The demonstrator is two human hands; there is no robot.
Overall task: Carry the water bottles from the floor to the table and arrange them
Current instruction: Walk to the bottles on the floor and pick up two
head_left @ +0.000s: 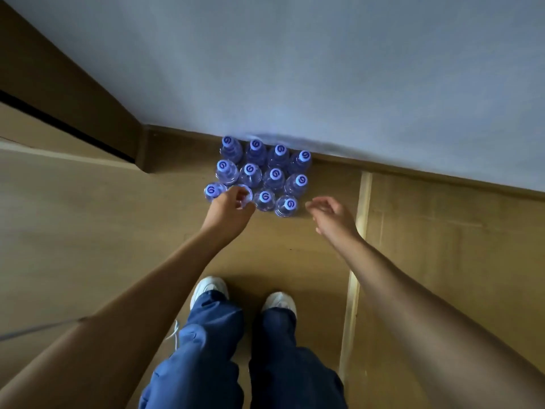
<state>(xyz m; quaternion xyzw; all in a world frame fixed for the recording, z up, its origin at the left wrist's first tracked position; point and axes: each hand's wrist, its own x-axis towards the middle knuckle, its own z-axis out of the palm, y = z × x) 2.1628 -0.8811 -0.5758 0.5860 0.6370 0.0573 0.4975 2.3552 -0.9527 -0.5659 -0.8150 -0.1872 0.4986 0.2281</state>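
Several clear water bottles [262, 172] with pale caps marked by a dark swirl stand upright in a tight block on the brown floor against the wall. My left hand [231, 211] reaches the front row, and its fingers curl round the cap of the second bottle from the left [246, 193], hiding most of it. The bottle at the front left corner [213, 191] stands just beside that hand. My right hand [331, 214] hovers open just right of the front right bottle [287, 205], not touching it.
A pale wall [324, 69] with a brown skirting board [413, 172] runs behind the bottles. A dark cabinet or door edge [73, 93] stands at the left. My feet in white shoes [211, 287] stand on the floor just behind the bottles.
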